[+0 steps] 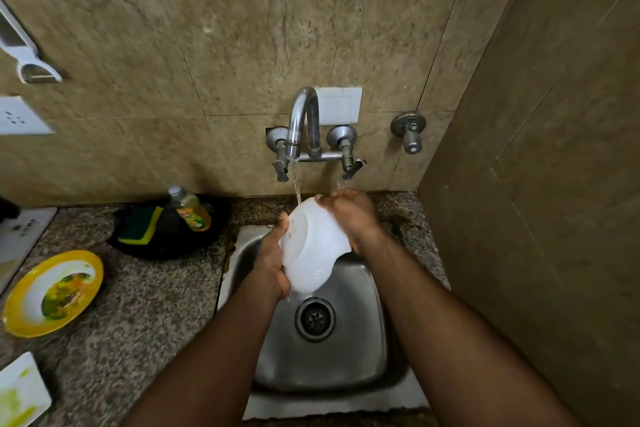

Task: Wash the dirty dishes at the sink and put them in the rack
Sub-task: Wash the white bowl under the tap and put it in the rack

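Observation:
A white bowl (311,246) is held tilted over the steel sink (363,340), its base facing me. Water runs from the tap (304,121) onto its upper edge. My left hand (273,263) grips the bowl's left and lower rim. My right hand (349,215) clasps its upper right side. A dirty yellow-rimmed plate (52,291) with green and orange food smears lies on the counter at the left. A white dish (20,392) with green smears sits at the lower left corner.
A dish soap bottle (190,208) and a green-yellow sponge (138,225) rest in a black pan (194,239) behind the plate. A separate valve (410,132) sticks out of the wall. A tiled side wall (536,184) closes in the right side.

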